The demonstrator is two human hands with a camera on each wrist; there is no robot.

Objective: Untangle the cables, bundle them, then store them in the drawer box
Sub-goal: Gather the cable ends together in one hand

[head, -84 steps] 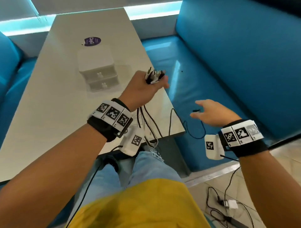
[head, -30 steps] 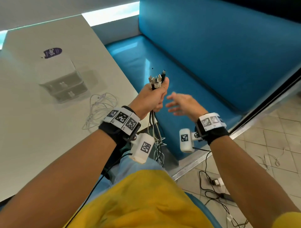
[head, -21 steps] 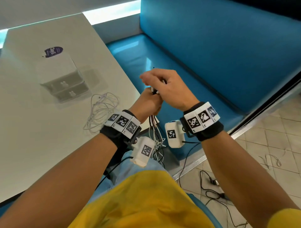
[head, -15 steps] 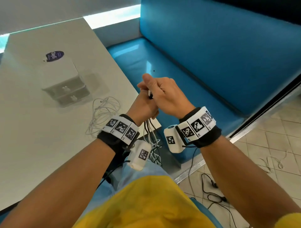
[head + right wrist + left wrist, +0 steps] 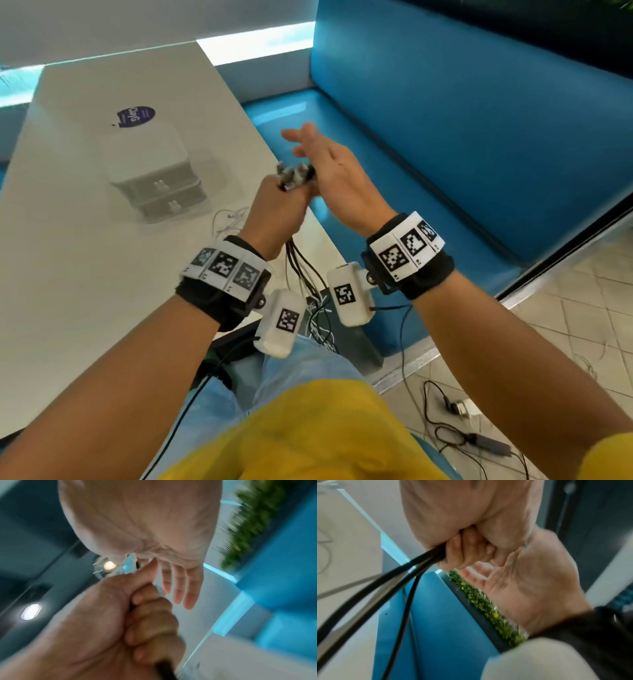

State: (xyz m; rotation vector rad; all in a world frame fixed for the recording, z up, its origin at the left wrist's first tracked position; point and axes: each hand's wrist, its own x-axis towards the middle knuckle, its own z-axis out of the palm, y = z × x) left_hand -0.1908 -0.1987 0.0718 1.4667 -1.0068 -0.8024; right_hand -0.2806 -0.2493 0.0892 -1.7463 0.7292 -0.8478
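my left hand (image 5: 274, 212) fingers wrap the cables (image 5: 301, 267), plug ends (image 5: 294, 174) poking above the fist; my right hand (image 5: 337, 178) lies flat against them, fingers straight, beside the table (image 5: 68, 274).

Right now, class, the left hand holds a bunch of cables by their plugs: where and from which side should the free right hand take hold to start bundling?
Grip the hanging cables just below the left hand, coming from the right. The plugs are gathered above the fist, while the strands hang together there before spreading. The right hand is open beside it.
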